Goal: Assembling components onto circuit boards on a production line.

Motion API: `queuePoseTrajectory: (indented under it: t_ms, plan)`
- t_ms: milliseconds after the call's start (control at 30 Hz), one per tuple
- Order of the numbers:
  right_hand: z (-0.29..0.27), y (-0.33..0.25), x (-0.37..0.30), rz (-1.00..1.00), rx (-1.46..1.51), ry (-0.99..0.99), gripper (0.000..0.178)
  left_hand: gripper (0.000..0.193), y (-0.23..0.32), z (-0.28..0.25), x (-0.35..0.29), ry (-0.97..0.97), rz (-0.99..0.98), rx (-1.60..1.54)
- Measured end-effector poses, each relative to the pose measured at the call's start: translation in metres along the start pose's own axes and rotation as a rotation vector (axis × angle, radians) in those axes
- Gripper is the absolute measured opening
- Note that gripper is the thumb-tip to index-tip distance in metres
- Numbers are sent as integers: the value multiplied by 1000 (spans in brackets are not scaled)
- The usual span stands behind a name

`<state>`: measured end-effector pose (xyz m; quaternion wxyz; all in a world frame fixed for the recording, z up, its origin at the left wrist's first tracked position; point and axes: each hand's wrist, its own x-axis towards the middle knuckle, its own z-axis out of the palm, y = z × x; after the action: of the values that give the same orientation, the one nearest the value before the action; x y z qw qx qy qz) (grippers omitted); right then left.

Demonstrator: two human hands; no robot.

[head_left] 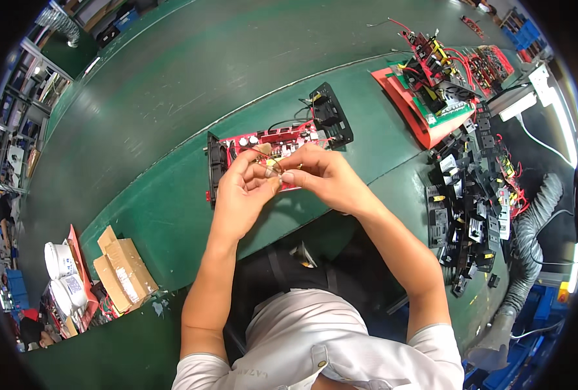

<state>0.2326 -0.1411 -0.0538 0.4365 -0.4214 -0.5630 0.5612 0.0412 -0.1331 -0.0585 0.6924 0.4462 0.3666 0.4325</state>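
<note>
A red circuit board (295, 138) lies on the green bench between two black end panels, the left panel (217, 162) upright and the right panel (331, 116) leaning outward. Over the board's near edge, my left hand (242, 195) is closed, with a thin dark red wire (257, 151) at its fingers. Against it, my right hand (328, 179) pinches thumb to forefinger. Both sets of fingertips meet, and the small piece between them is too hidden to make out. Black and red leads run from the board to the right panel.
At the right, wired boards (432, 65) are piled on a red-orange sheet (406, 107). Many black panels (474, 195) crowd the bench beside a grey flexible duct (529, 240). White tubs (66, 276) and an open cardboard box (125, 273) stand at the left.
</note>
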Motion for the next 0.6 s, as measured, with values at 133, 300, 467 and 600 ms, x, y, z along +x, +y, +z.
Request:
queuePoseTrajectory:
  t_ms: [133,300,467,600]
  plan:
    - [-2,-15,4,22,-236,34,15,49,3,8,-4,48,134,365]
    - [-7,0,3,64,-126,98,13,38,-5,5,-4,50,159,375]
    - [-9,1,-1,82,-77,108,12,41,-5,7,-5,8,138,383]
    - [1,-7,0,95,-31,46,15,41,-1,14,-10,40,112,455]
